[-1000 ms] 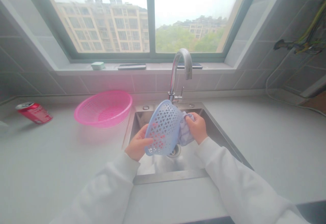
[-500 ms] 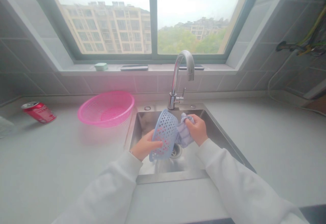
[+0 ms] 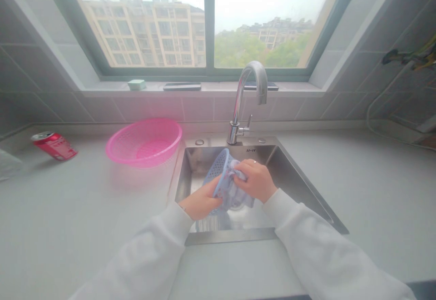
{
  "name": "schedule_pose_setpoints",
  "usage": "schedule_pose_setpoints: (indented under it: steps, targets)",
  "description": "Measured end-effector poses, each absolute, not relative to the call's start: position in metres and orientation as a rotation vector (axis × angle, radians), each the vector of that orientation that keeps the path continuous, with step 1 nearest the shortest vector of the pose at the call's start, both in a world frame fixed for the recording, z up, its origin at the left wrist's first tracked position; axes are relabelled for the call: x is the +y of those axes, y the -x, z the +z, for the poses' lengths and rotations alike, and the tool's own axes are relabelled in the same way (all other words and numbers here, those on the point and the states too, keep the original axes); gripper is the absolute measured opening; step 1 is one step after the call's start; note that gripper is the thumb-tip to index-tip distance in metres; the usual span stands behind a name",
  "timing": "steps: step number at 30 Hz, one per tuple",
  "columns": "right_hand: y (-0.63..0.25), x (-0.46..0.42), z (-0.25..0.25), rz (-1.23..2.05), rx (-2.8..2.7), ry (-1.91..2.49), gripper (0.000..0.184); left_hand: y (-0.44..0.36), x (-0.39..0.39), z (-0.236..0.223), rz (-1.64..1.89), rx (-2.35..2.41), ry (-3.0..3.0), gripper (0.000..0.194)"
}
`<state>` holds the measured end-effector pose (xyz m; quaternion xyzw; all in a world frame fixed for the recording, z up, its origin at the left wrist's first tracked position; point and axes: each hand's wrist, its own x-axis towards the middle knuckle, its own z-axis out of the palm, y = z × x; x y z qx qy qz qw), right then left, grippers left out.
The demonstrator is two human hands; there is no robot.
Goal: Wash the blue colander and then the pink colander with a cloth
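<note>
Over the steel sink (image 3: 289, 177) my left hand (image 3: 199, 202) grips the near rim of a small blue perforated basket (image 3: 218, 168), which is tipped on its side and turned edge-on to me. My right hand (image 3: 254, 179) is closed on a pale blue-grey cloth (image 3: 238, 195) and presses it against the basket's inner side. Most of the basket is hidden behind the cloth and my fingers. The chrome tap (image 3: 250, 91) stands just behind; no water runs from it.
A pink perforated basket (image 3: 145, 141) sits on the grey counter (image 3: 68, 209) left of the sink. A red can (image 3: 54, 144) lies on its side at far left. On the window sill lie a green sponge (image 3: 136, 84) and two flat dark objects.
The blue basket has sunk lower into the sink and turned from showing its outer wall to edge-on. My right hand with the cloth has moved left, onto the basket.
</note>
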<state>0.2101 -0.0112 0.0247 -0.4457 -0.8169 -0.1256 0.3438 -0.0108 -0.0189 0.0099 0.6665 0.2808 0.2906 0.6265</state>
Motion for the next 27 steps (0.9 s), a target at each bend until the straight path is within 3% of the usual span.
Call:
schedule_pose_setpoints:
  steps: [3,9,16,23,27]
  targets:
    - [-0.215,-0.009,0.024,-0.315,-2.024,1.256,0.008,0.008,-0.021,0.009,0.631,0.645,-1.574,0.087]
    - [-0.181,-0.034,0.024,-0.339,-2.367,0.791,0.006,0.011,-0.014,0.006,0.679,0.586,-1.672,0.100]
    - [-0.214,-0.010,0.026,-0.264,-1.994,1.287,0.010,0.011,-0.018,0.012,0.574,0.571,-1.667,0.099]
    - [-0.186,-0.035,0.025,-0.288,-2.356,0.863,0.009,0.015,-0.014,0.003,0.627,0.636,-1.664,0.105]
    - [-0.193,-0.024,0.024,-0.276,-2.241,1.020,0.008,0.017,-0.012,0.006,0.608,0.619,-1.674,0.106]
